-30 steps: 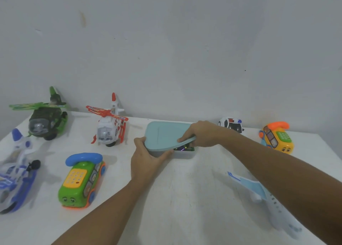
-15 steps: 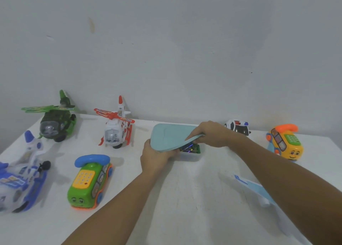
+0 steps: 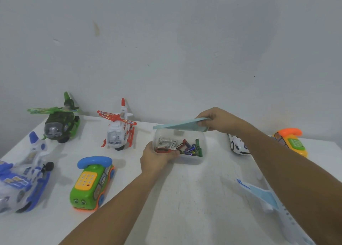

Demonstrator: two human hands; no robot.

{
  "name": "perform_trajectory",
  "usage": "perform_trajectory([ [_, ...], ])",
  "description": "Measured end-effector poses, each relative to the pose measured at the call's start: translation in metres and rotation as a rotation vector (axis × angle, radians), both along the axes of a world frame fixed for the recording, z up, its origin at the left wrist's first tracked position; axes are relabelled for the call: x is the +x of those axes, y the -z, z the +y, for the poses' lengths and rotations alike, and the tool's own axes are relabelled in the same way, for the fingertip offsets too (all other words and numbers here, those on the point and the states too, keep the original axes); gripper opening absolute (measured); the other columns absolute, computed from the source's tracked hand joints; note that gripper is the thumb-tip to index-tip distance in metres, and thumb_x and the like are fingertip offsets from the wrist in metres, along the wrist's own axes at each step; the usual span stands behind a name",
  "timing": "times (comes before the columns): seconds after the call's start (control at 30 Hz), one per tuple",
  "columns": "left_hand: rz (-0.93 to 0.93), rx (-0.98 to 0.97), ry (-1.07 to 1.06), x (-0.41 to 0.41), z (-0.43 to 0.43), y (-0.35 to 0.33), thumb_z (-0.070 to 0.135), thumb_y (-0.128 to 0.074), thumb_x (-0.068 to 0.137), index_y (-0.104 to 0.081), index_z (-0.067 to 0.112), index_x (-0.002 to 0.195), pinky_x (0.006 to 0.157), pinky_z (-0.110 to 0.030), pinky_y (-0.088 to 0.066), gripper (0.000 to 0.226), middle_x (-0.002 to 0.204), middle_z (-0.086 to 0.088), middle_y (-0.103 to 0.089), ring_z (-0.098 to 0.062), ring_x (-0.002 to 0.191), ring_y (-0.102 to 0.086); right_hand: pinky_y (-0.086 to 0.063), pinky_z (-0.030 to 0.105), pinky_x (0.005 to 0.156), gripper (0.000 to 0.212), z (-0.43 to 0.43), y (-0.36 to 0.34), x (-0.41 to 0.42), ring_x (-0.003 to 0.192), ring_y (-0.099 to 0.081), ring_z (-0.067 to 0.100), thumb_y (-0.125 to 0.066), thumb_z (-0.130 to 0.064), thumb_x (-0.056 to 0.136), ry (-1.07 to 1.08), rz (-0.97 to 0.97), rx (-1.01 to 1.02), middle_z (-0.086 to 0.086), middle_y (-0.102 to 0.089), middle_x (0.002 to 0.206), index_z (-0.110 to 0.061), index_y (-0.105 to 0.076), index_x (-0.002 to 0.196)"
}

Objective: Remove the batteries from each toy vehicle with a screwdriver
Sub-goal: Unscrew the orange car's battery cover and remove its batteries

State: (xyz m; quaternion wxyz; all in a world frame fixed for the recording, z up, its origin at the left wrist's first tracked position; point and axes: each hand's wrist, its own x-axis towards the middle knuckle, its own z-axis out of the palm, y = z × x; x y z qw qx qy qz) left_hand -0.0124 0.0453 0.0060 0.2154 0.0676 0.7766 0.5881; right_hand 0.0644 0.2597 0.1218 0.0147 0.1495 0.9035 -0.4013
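A clear plastic box [image 3: 192, 159] stands at the middle of the white table, holding several loose batteries [image 3: 185, 146] and a red-handled item. My left hand [image 3: 157, 157] grips the box's near left corner. My right hand [image 3: 220, 120] pinches the pale blue lid [image 3: 177, 125] by its right end and holds it tilted just above the box. Toy vehicles stand around: a green helicopter [image 3: 59, 124], a red and white helicopter [image 3: 120, 132], a blue and white plane [image 3: 20, 178], a green phone car [image 3: 92, 183], a white car [image 3: 238, 146], an orange phone car [image 3: 292, 143] and a pale blue plane [image 3: 266, 196].
The table [image 3: 185, 198] runs back to a plain grey wall. Bare tabletop lies in front of the box between my two forearms. The pale blue plane lies under my right forearm at the table's right side.
My right hand has lifted the lid off the box and swung it up to the right, uncovering the batteries. My left hand stays at the box's corner.
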Motion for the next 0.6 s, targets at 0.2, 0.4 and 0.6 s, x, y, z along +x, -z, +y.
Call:
perform_trajectory([
  [0.2,0.018,-0.001,0.002,0.003,-0.004,-0.002,0.035,-0.094,0.059,-0.060,0.026,0.103,0.073,-0.029,-0.051,0.056,0.089,0.015,-0.064,-0.005,0.082,-0.060,-0.058,0.023,0.064,0.016,0.002,0.009,0.003,0.083,-0.059,0.017,-0.047,-0.018,0.102,0.259,0.201,-0.309,0.001,-0.058,0.087,-0.019,-0.055,0.088],
  [0.4,0.005,0.016,0.049,0.003,-0.007,-0.005,0.036,-0.093,0.061,-0.056,0.026,0.111,0.069,-0.025,-0.050,0.063,0.099,0.010,-0.065,-0.007,0.084,-0.060,-0.057,0.033,0.064,0.012,-0.002,0.023,0.009,0.090,-0.059,0.021,-0.044,-0.013,0.103,0.542,0.369,-0.394,0.001,-0.058,0.099,-0.017,-0.051,0.112],
  [0.6,0.060,0.041,0.089,0.009,-0.009,-0.009,0.032,-0.087,0.072,-0.025,0.025,0.151,0.082,-0.026,-0.045,0.101,0.121,0.005,-0.049,-0.020,0.108,-0.055,-0.053,0.025,0.055,0.017,-0.020,0.006,0.042,0.084,-0.057,0.014,-0.045,-0.014,0.102,0.561,0.552,-0.347,-0.001,-0.056,0.106,-0.026,-0.048,0.114],
])
